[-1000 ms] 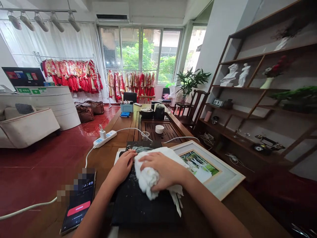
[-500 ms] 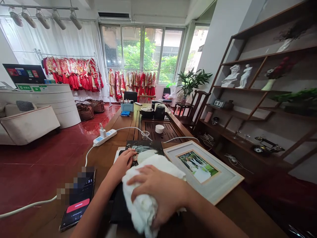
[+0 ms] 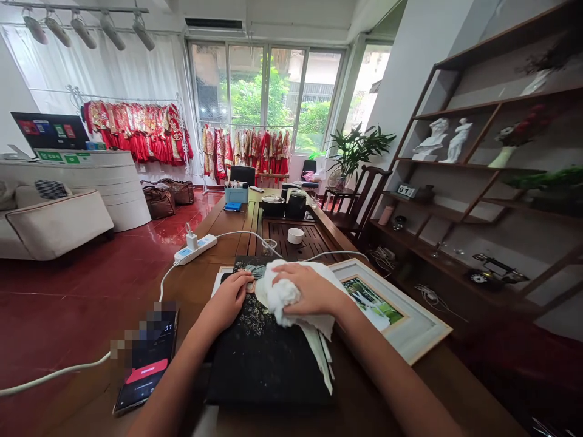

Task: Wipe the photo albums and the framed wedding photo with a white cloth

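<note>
A black, glittery picture panel lies flat on the wooden table right before me. My right hand is closed on a bunched white cloth and presses it onto the panel's far end. My left hand lies with fingers flat on the panel's left edge, holding it down. A white-framed photo rests just right of the panel, partly under the cloth's loose end.
A phone with a red button on its screen lies at the near left. A white power strip and its cables cross the table beyond. A tea tray with a cup and kettles sits farther back. A wooden shelf unit stands at right.
My right hand drew the cloth down toward me over the panel, then pushed it back up to the panel's far end. The left hand stayed on the left edge.
</note>
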A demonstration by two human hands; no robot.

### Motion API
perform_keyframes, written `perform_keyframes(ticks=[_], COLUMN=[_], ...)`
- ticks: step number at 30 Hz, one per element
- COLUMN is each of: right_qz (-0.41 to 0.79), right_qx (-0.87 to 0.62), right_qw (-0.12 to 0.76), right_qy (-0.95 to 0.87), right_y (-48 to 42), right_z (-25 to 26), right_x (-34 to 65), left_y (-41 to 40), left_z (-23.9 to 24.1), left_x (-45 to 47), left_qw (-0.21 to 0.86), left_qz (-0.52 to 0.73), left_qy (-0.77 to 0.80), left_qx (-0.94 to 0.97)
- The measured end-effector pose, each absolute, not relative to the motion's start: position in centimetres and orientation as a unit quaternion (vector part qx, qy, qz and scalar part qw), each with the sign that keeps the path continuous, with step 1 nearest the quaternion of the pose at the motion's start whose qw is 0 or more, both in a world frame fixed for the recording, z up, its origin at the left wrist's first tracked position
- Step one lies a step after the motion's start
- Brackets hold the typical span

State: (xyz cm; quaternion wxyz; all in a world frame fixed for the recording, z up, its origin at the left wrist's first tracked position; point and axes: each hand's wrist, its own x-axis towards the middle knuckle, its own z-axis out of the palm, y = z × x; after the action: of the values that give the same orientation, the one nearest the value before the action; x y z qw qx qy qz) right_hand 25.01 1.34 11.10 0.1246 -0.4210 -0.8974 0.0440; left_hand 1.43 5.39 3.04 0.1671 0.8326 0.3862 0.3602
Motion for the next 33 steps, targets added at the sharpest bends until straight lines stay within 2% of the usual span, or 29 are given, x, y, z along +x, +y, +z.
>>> perform_keyframes(ticks=[5,12,17,20,27,30,33], right_qz=[0.024,0.137,0.180,0.170,0.063,0.049,0.062], right_qx=[-0.438,-0.235,-0.183,-0.216,-0.441,-0.459,-0.416], right_qw=[0.126,0.043,0.042,0.074,0.133,0.129,0.105], right_qy=[-0.890,-0.961,-0.966,-0.959,-0.885,-0.878,-0.901], right_y=[1.0,-3.9,-4.1,-1.9,2.5,2.6,1.4], right_z=[11.0,12.3,12.1,11.6,10.2,10.1,10.6], right_x=[24.9,21.3,20.6,22.1,25.6,25.5,24.7], left_y=[5.4,5.9,6.3,5.9,5.3,5.3,5.3], left_z=[3.0,2.4,2.0,2.4,3.1,3.1,3.1], left_x=[1.5,1.4,1.3,1.3,1.5,1.5,1.5], left_qw=[0.165,0.160,0.165,0.176,0.176,0.171,0.166], left_qz=[0.358,0.369,0.373,0.358,0.348,0.349,0.352], left_qy=[0.390,0.376,0.370,0.379,0.393,0.394,0.399], left_qx=[0.832,0.835,0.835,0.835,0.833,0.833,0.830])
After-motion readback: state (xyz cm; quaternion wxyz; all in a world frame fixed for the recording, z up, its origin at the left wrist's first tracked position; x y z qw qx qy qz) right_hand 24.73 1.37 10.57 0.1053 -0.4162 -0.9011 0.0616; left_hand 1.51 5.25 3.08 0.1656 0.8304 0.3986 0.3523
